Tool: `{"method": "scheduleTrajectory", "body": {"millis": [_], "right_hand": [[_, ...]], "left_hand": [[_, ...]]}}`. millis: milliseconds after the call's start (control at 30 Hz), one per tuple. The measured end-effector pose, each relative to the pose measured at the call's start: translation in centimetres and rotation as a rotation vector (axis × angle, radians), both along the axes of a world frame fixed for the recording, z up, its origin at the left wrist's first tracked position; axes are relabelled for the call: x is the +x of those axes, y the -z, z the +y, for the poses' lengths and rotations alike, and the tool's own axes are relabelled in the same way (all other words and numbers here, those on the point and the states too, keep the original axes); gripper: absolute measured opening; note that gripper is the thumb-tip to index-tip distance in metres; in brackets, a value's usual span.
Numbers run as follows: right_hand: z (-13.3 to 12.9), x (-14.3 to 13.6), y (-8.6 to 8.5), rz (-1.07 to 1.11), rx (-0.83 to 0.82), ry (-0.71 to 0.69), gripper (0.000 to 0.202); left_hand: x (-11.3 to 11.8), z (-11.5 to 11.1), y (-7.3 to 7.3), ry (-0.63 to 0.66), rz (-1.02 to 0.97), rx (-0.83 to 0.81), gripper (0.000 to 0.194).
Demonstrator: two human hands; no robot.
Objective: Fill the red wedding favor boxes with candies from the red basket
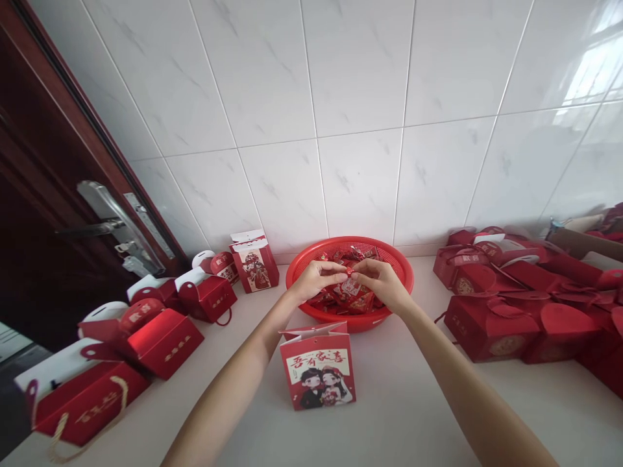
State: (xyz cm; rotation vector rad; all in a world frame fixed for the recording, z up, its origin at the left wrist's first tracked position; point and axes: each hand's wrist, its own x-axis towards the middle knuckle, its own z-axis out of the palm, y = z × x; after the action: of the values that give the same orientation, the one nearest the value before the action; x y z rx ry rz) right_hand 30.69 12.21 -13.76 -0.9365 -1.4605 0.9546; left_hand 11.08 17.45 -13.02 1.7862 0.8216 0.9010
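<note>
My left hand (316, 279) and my right hand (382, 280) meet above a red plastic basket (406, 272), their thumbs and forefingers pinched on a small red wrapped candy (349, 274). More red packets (351, 292) lie in the basket beneath them. In front of the basket, between my forearms, stands a red paper gift box (318, 373) with a cartoon couple on it; its top is open. Neither hand touches this box.
Red gift boxes (165, 340) with handles stand on the left, near a dark door with a metal handle (117, 224). Another couple box (256, 266) is against the tiled wall. Many red boxes (491, 324) crowd the right side.
</note>
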Motion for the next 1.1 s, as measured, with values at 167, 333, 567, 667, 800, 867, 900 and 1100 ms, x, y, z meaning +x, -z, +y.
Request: {"method": "scheduleTrajectory", "body": {"millis": [167, 333, 567, 667, 800, 867, 900, 1100], "right_hand": [[-0.1, -0.1, 0.1, 0.043, 0.012, 0.035, 0.032], [-0.1, -0.1, 0.2, 0.084, -0.010, 0.062, 0.037], [-0.1, -0.3, 0.0, 0.128, -0.082, 0.049, 0.037], [-0.4, -0.4, -0.2, 0.148, -0.143, -0.043, 0.039], [-0.5, -0.5, -0.3, 0.172, -0.137, -0.039, 0.036], [-0.3, -0.5, -0.2, 0.276, -0.121, 0.080, 0.034], [-0.1, -0.5, -0.1, 0.337, -0.118, 0.152, 0.033], [1.1, -0.2, 0.6, 0.530, -0.161, 0.349, 0.041]], "left_hand": [[0.2, -0.1, -0.2, -0.028, 0.011, 0.030, 0.032], [0.4, -0.2, -0.2, -0.062, 0.001, 0.013, 0.032], [0.0, -0.4, -0.1, -0.184, -0.123, -0.004, 0.039], [-0.1, -0.3, 0.1, -0.205, -0.171, -0.019, 0.039], [0.0, 0.0, 0.3, -0.227, -0.217, -0.050, 0.040], [0.0, 0.2, 0.4, -0.259, -0.245, -0.060, 0.044], [-0.1, 0.4, 0.4, -0.282, -0.257, -0.062, 0.045], [-1.3, 2.8, 0.9, -0.437, -0.190, -0.011, 0.033]]}}
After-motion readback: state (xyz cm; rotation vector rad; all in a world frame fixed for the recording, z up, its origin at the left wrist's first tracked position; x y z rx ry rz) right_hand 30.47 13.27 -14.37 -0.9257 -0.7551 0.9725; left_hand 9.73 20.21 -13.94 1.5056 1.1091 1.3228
